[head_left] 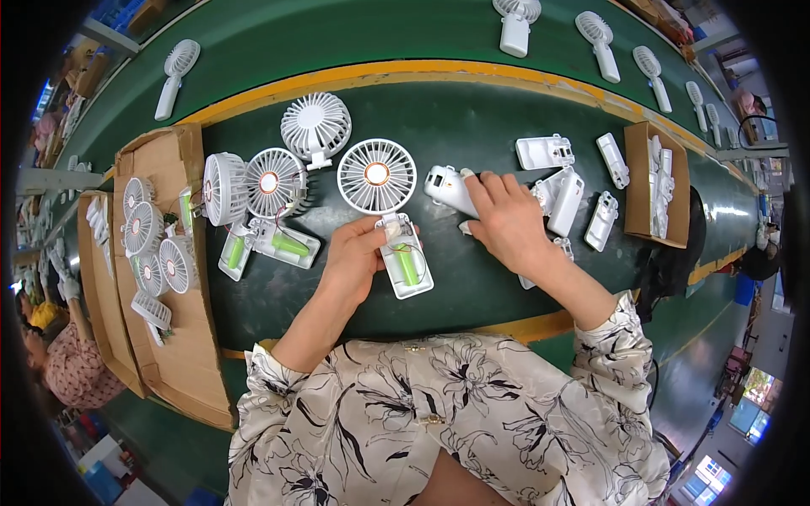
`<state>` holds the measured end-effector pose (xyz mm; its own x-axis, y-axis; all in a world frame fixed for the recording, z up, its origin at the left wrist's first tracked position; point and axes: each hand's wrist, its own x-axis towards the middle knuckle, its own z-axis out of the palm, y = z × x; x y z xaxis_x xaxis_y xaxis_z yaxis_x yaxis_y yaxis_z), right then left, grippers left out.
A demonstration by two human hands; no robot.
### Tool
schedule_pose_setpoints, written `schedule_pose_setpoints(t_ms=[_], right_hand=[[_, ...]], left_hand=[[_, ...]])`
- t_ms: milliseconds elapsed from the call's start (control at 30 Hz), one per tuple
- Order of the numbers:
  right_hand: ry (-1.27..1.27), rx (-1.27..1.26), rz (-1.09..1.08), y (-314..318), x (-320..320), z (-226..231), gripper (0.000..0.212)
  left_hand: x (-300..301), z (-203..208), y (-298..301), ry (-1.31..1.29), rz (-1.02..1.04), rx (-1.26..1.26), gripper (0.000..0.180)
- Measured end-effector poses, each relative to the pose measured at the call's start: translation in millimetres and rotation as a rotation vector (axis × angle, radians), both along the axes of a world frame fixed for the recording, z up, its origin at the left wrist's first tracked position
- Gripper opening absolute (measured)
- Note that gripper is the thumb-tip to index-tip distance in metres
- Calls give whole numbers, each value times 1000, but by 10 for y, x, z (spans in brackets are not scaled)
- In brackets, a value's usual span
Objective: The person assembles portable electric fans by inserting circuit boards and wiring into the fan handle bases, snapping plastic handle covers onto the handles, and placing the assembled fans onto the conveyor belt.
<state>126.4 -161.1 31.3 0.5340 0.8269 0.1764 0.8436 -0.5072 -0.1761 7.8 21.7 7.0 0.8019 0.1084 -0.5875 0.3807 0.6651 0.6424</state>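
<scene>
Two bare hands are in play mid-frame over the dark green worktable (472, 291), and both have hold of something! Left hand (353, 257), just left of centre: thumb across the neck end of an opened handheld fan (377, 202), fingers tucked along the handle's left side, a firm pinch. The fan's round white grille tops the handle, an orange ring circles its hub, and down in the open handle lies a green battery cell (408, 268) with thin wires near its upper end.

Over to the right hand (509, 221), right of centre: it grips a white handle shell (450, 187), thumb below and fingers above, the shell's free end pointing left, close to the fan but apart from it. White coverings show on a couple of those fingertips.

Left of centre, three more fans (277, 183) crowd together, green cells showing in two open handles beneath. Further left, fans lie in a cardboard tray (198, 337). Right of centre, loose white casings (602, 221) lie scattered, and beside them a cardboard box (634, 181) holds more. Across the top, finished-looking fans (597, 42) rest spaced out along a green belt (371, 38)!
</scene>
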Motion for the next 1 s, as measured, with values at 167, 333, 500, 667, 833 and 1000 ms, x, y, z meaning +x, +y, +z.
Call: schedule_pose_setpoints(t_ms=[167, 333, 500, 667, 833, 1000], right_hand=[[5, 39, -105, -25, -131, -36, 52], [744, 307, -368, -73, -507, 257, 50], [600, 242, -254, -45, -774, 343, 54], [458, 223, -188, 110, -785, 292, 52], [382, 196, -124, 282, -768, 324, 50], [348, 150, -102, 346, -758, 326, 48]], left_hand=[[-7, -6, -46, 3, 25, -31, 25], [-37, -12, -88, 7, 46, -3, 24], [-37, 39, -125, 9, 71, 7, 25], [-34, 52, -114, -25, 86, -137, 32], [-45, 65, -122, -55, 112, -153, 36], [-36, 106, -118, -31, 91, -151, 38]])
